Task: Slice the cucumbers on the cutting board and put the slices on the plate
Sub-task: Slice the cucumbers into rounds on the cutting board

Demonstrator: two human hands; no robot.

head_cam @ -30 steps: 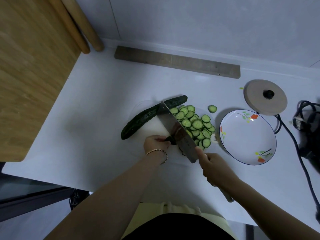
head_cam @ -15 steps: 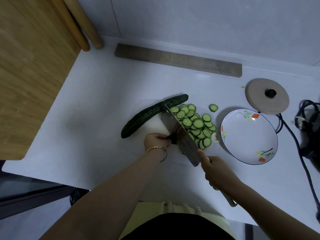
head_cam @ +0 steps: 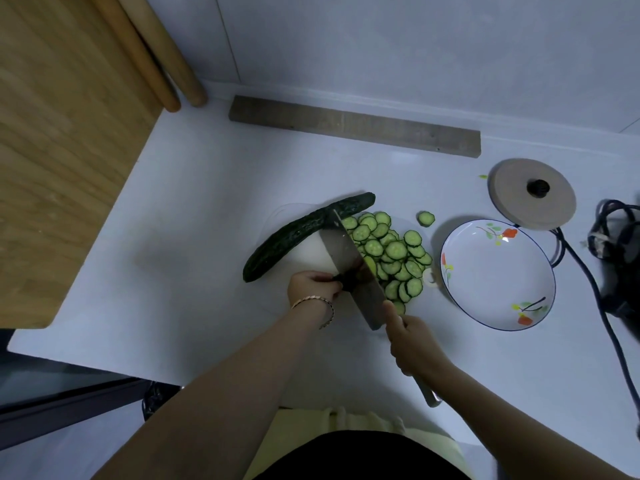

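One whole dark green cucumber (head_cam: 304,233) lies slanted along the far left edge of the white cutting board (head_cam: 313,252), which sits on the white worktop (head_cam: 194,220). Just right of it, the left hand (head_cam: 311,287), wearing a thin bracelet, is curled closed on the dark stub of a cucumber piece (head_cam: 346,280), pressing it to the board. The broad steel cleaver (head_cam: 353,268) stands against that stub, its handle gripped in the closed right hand (head_cam: 414,341). Beyond the blade, a pile of round green cucumber slices (head_cam: 391,252) covers the board's right side, with one stray slice (head_cam: 425,218) on the worktop near it. Further right, just beside the board, sits the white flower-painted plate (head_cam: 495,271), holding no slices. Behind it rests a round tan lid (head_cam: 531,194).
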